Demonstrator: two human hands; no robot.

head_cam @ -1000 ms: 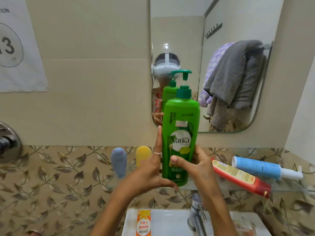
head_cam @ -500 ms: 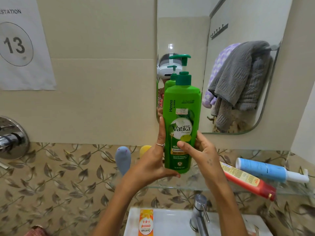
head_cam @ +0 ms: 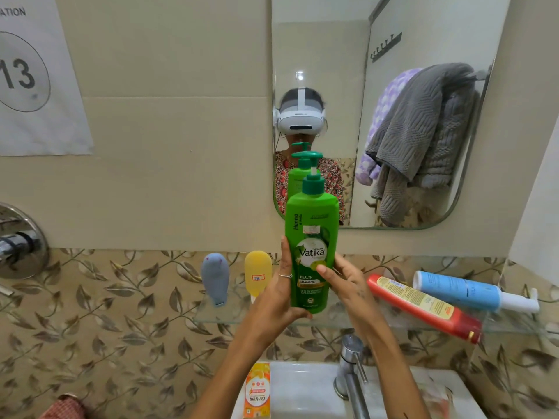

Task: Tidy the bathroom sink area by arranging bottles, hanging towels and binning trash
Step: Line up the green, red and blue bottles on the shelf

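Observation:
A tall green Vatika shampoo pump bottle (head_cam: 311, 237) stands upright over the glass shelf (head_cam: 332, 323), held between both hands. My left hand (head_cam: 276, 293) grips its left side and base, thumb curled under. My right hand (head_cam: 343, 278) holds the right side with the thumb on the label. On the shelf to the left stand a grey tube (head_cam: 215, 278) and a yellow tube (head_cam: 257, 275). To the right lie a red bottle (head_cam: 423, 306) and a blue tube (head_cam: 465, 290) on their sides.
A mirror (head_cam: 423, 31) above the shelf reflects grey and purple towels (head_cam: 423, 140) hanging on a rail. Below are a white sink (head_cam: 302, 388) with a chrome tap (head_cam: 351, 370) and an orange box (head_cam: 257, 390) on its left rim. A chrome wall valve (head_cam: 18, 241) is at the far left.
The green bottle has come down from in front of the mirror to shelf level, still in both hands. The view has tilted upward.

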